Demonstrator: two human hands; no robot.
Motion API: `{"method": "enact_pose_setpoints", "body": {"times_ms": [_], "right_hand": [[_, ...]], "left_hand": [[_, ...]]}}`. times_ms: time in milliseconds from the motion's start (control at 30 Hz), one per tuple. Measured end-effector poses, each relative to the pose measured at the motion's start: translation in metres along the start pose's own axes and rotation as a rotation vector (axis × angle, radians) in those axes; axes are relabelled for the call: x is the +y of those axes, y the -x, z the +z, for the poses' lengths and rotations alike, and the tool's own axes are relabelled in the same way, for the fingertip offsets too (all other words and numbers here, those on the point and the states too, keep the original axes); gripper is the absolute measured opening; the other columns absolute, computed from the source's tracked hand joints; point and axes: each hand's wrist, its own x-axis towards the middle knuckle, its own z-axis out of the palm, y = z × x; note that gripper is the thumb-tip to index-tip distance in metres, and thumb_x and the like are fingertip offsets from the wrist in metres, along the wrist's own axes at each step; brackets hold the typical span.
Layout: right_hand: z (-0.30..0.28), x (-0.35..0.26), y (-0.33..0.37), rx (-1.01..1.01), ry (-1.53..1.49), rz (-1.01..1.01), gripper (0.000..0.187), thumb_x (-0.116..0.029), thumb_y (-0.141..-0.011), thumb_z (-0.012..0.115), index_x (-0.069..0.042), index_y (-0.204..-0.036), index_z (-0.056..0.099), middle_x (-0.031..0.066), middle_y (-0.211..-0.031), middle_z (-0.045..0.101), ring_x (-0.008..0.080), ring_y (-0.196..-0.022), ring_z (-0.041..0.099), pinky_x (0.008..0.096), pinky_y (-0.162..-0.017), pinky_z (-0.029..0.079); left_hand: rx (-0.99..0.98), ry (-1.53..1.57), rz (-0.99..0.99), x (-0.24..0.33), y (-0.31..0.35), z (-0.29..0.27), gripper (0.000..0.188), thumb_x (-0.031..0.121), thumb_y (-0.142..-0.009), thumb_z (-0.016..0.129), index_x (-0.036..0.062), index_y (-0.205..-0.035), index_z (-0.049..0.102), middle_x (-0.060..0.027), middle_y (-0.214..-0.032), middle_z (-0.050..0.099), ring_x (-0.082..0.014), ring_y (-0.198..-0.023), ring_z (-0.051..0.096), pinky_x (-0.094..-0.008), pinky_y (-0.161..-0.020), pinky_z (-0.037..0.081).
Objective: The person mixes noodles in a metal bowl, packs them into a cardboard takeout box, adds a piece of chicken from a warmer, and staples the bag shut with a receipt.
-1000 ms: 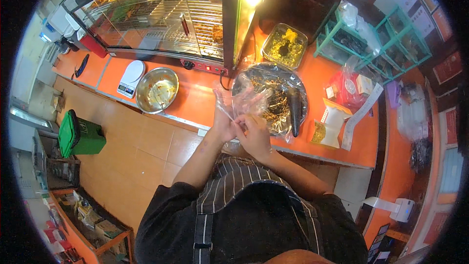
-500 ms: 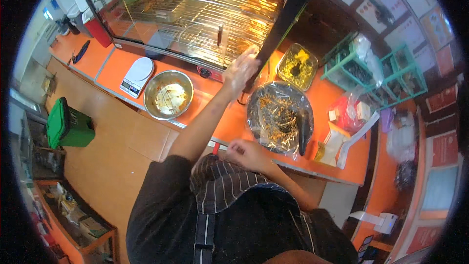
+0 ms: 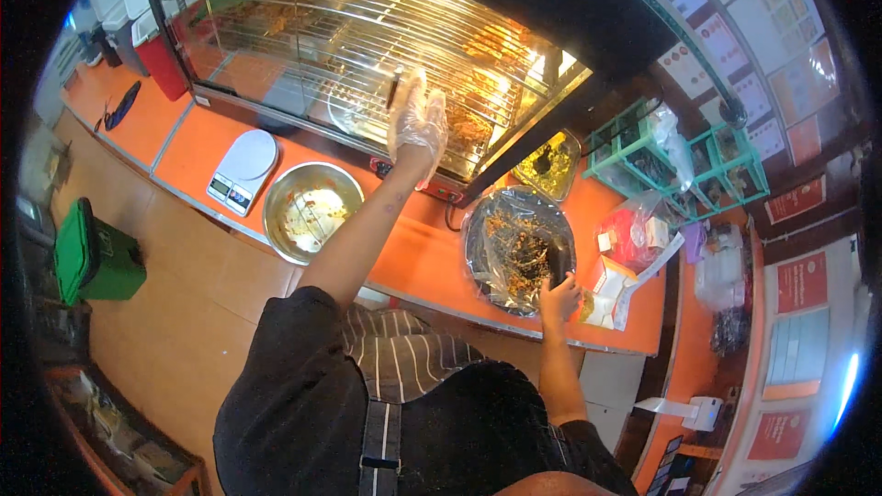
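My left hand (image 3: 419, 119), in a clear plastic glove, is raised to the glass front of a lit food warmer (image 3: 303, 115). Its fingers stretch upward beside the dark door handle (image 3: 395, 89); whether they touch it I cannot tell. At the near right edge of a black bowl (image 3: 473, 257), lined with clear plastic, my right hand (image 3: 560, 298) closes on the lower end of a black utensil (image 3: 558, 262). Brown shredded food (image 3: 519, 253) lies in that bowl. Racks inside the warmer bear browned pieces of food.
A steel bowl (image 3: 344, 186) with white and reddish residue and a white kitchen scale (image 3: 246, 165) stand left on the orange counter (image 3: 404, 253). Behind the black bowl are a glass dish of yellow-green food (image 3: 551, 165) and a green rack (image 3: 625, 161). A green bin (image 3: 101, 257) stands on the floor.
My left hand has moved left from the warmer's right end to the door handle. My right hand has gone from near my apron to the black utensil. The view has shifted.
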Motion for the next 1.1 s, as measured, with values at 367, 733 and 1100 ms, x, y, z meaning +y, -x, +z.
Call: {"method": "enact_pose_setpoints", "body": {"times_ms": [367,733,1100], "right_hand": [[0.008,0.023,-0.033,-0.265,-0.116,0.149,0.057,-0.042,-0.086,0.069,0.006,-0.116,0.061,0.0263,-0.113,0.067,0.0456,-0.109,0.062,0.0497,-0.096,0.048],[-0.101,-0.014,0.128,-0.706,-1.648,0.831,0.028,-0.033,-0.096,0.065,-0.006,-0.101,0.059,0.0079,-0.081,0.061,0.0182,-0.067,0.061,0.0323,-0.051,0.051],[-0.113,-0.052,0.161,-0.841,-1.579,1.02,0.035,-0.027,-0.092,0.072,-0.004,-0.111,0.055,0.0094,-0.08,0.061,0.0216,-0.061,0.057,0.0322,-0.055,0.047]], "left_hand": [[-0.716,-1.266,-0.034,-0.043,-0.14,0.074,0.052,0.046,-0.103,0.038,0.0092,-0.13,0.062,-0.0212,-0.136,0.059,-0.0321,-0.122,0.059,-0.0477,-0.11,0.041],[-0.651,-1.222,0.075,-0.088,-0.212,0.078,0.044,0.035,-0.097,0.046,0.0058,-0.121,0.069,-0.0239,-0.127,0.064,-0.0327,-0.118,0.063,-0.044,-0.099,0.048],[-0.426,0.777,-0.825,0.003,-0.088,0.024,0.034,0.033,-0.102,0.055,0.0037,-0.12,0.056,-0.0156,-0.109,0.066,-0.0291,-0.095,0.068,-0.0432,-0.085,0.061]]}}
